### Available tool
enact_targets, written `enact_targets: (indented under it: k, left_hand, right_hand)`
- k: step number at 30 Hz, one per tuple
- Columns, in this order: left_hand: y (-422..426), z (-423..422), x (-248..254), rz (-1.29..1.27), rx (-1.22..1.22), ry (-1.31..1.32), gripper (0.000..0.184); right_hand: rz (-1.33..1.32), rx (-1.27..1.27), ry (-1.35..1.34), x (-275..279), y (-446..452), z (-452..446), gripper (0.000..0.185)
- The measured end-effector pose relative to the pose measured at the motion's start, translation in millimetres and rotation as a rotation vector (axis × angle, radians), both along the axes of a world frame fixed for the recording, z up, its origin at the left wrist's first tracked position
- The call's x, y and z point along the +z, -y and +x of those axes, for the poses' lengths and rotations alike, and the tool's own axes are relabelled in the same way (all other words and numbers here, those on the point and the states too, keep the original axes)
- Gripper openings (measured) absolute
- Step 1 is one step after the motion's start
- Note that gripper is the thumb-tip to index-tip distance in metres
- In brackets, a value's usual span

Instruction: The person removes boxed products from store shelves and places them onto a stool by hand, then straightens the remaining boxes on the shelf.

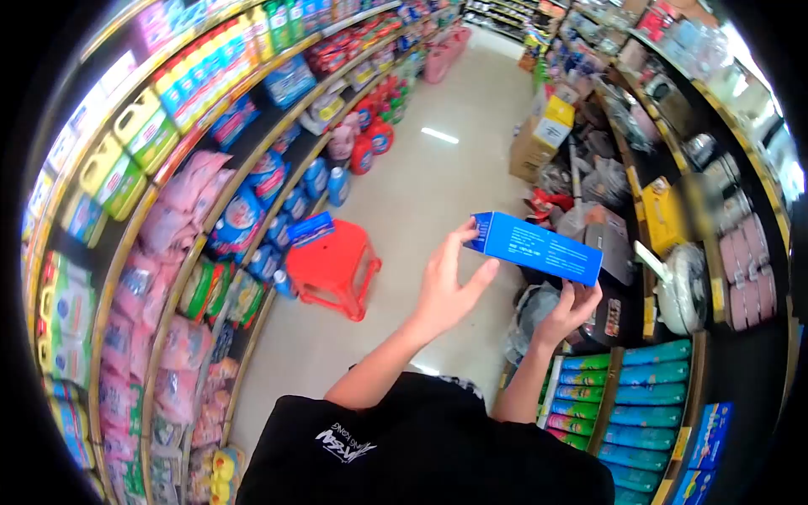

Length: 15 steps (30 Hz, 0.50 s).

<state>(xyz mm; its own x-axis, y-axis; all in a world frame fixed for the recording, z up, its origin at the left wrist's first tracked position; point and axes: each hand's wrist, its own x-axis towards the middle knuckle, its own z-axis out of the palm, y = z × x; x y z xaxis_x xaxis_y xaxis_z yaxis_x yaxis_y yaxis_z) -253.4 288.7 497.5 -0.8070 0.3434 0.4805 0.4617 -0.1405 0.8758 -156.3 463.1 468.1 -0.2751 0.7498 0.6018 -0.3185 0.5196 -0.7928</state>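
A long blue carton [543, 247] with small white print is held up in front of me, tilted slightly down to the right. Fingertips of my left hand [450, 286] press on its left end, while the thumb stands out near the lower left corner. My right hand [572, 311] grips the carton from below near its right end; part of those fingers is hidden behind it. To the left, a similar blue box [310, 229] lies on a red plastic stool [335, 268].
Shelves of detergent bottles [238, 220] and pink packs [178, 353] line the left side. Cookware [682, 286], a cardboard box [539, 143] and rows of green and teal packs [644, 417] stand on the right. A tiled aisle floor [421, 181] runs between them.
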Motion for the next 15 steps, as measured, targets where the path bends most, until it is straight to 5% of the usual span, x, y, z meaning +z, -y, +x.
enact_targets:
  k: [10, 15]
  left_hand:
    - [72, -84, -86, 0.064, 0.452, 0.363, 0.037]
    - [98, -127, -114, 0.053, 0.481, 0.444, 0.026]
  right_hand:
    - [-0.242, 0.52, 0.269, -48, 47, -120, 0.031]
    - [-0.482, 0.67, 0.402, -78, 46, -188, 0.023]
